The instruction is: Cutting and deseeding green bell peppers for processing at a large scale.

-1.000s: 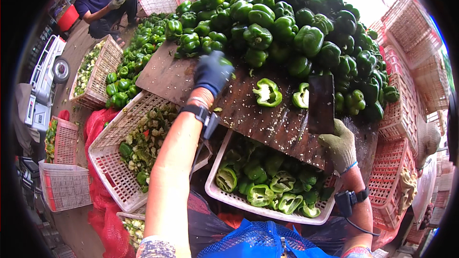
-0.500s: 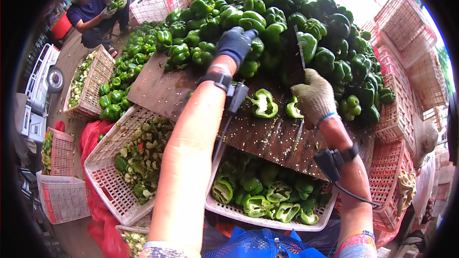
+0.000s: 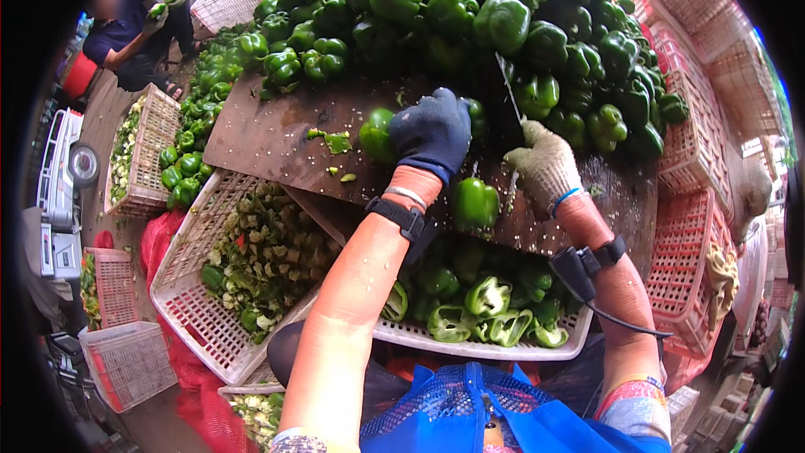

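My left hand, in a dark blue glove, is closed around a green bell pepper that shows at the glove's left side, low over the wooden board. In a pale knitted glove, my right hand grips a knife; its handle is hidden in the fist and the blade points away toward the pile. A green pepper piece, skin side up, is at the board's front edge, between my hands. Small green scraps and pale seeds lie on the board.
A large heap of bell peppers rises behind the board. Cut peppers fill the crate below its front edge. To the left stands a crate of trimmings. Stacked crates border the right. Another person sits far left holding a pepper.
My left hand has come back from the heap to the board with a pepper. The two cut pieces have left their earlier spots, and one piece now shows at the front edge.
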Tool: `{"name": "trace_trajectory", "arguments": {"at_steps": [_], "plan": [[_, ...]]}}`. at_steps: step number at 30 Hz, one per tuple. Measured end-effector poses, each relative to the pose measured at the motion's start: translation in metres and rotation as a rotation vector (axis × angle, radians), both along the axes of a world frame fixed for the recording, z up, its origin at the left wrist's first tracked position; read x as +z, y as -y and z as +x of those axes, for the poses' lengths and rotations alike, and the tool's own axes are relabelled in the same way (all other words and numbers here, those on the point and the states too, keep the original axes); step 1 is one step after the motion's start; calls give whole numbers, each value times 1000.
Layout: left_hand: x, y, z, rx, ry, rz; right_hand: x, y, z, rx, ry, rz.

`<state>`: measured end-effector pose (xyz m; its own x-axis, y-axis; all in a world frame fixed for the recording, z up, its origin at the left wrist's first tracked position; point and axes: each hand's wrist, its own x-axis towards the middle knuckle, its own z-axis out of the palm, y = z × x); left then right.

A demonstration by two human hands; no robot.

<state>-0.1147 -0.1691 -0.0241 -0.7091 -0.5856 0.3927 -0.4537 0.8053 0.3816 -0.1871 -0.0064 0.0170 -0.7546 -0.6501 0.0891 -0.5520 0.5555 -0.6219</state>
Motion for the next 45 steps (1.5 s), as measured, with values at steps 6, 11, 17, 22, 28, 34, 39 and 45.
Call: {"name": "trace_trajectory", "arguments": {"at_steps": [6,11,17,22,28,34,39,45], "plan": [[1,9,8,-47,-34,46,35,-25,16,-33,77,-147],[6,29,39,21,-538,110,49,-4,46,-54,102,-379],[13,17,78,-263,-464,22,-12,27,-25,465,-445,487],[-15,-37,148,-487,218,68,58,-24,11,-52,467,-196],[-52,-90,142,-353,356,-29,58,-97,57,-257,678,-222],[-111,-55,68,-418,539,347,36,-132,88,-325,746,-247],[-144,-45,24,-441,537,346,32,-146,96,-405,761,-207],[-154,-61,57,-543,558,344,22,-134,84,-410,790,-212]]}}
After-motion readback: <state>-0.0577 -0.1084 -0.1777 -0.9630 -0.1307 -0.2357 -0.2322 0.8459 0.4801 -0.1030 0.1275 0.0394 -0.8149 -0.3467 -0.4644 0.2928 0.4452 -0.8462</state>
